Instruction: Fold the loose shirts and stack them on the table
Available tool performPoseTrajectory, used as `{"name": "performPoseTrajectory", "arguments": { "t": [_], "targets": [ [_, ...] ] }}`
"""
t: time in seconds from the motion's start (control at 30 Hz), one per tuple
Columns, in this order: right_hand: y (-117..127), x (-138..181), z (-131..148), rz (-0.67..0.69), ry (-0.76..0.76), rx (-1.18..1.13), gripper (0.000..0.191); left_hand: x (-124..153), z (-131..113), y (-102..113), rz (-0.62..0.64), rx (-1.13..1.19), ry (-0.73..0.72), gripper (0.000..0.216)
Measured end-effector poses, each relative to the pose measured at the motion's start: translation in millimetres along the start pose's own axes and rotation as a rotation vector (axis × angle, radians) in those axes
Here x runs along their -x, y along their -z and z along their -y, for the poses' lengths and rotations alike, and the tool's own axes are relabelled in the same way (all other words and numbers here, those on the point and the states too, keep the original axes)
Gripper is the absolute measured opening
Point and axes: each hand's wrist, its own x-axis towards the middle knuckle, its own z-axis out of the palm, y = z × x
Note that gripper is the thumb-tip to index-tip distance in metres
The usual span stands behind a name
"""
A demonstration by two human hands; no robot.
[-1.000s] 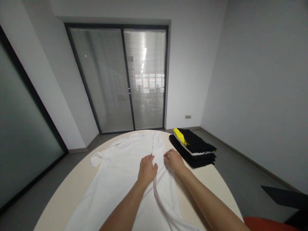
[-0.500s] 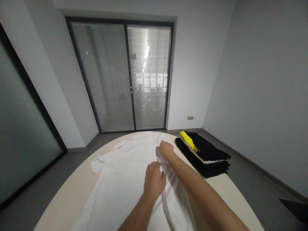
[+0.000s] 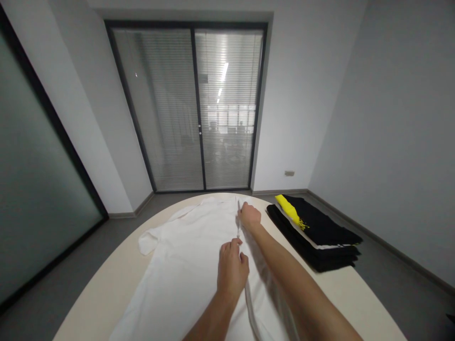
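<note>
A white shirt (image 3: 185,265) lies spread on the round table, with a short sleeve (image 3: 148,241) sticking out at the left. A folded edge runs lengthwise down its right part. Along that edge, near the far end of the shirt, my right hand (image 3: 250,214) is closed on the cloth; its fingertips are partly hidden. Closer to me, my left hand (image 3: 232,267) rests on the shirt beside the same edge, its fingers slightly bent and its thumb apart from them. The near end of the shirt runs out of view.
A stack of folded black clothes (image 3: 316,255) sits on the table's right side, with a yellow patch (image 3: 289,208) on the top piece. The pale round table (image 3: 355,293) curves away at both sides. Beyond stands a glass door with blinds (image 3: 227,118).
The camera view has shifted slightly, so the scene sits a little differently in frame. Both hands stay at nearly the same places on the shirt, my right hand still closed on its edge.
</note>
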Motion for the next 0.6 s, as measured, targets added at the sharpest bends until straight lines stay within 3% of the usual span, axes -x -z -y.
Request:
{"name": "performPoseTrajectory", "arguments": {
  "t": [0.27, 0.43, 0.6],
  "targets": [
    [-7, -1, 5, 0.061, 0.143, -0.087, 0.03, -2, 2, 3, -0.078, -0.084, 0.03, 0.028],
    [-11, 3, 3, 0.094, 0.135, -0.062, 0.047, -1, 2, 2, -0.087, -0.112, 0.03, 0.023],
    [-8, 7, -4, 0.136, 0.286, -0.064, 0.033, -2, 4, 5, -0.013, -0.152, 0.017, 0.024]
  ]
}}
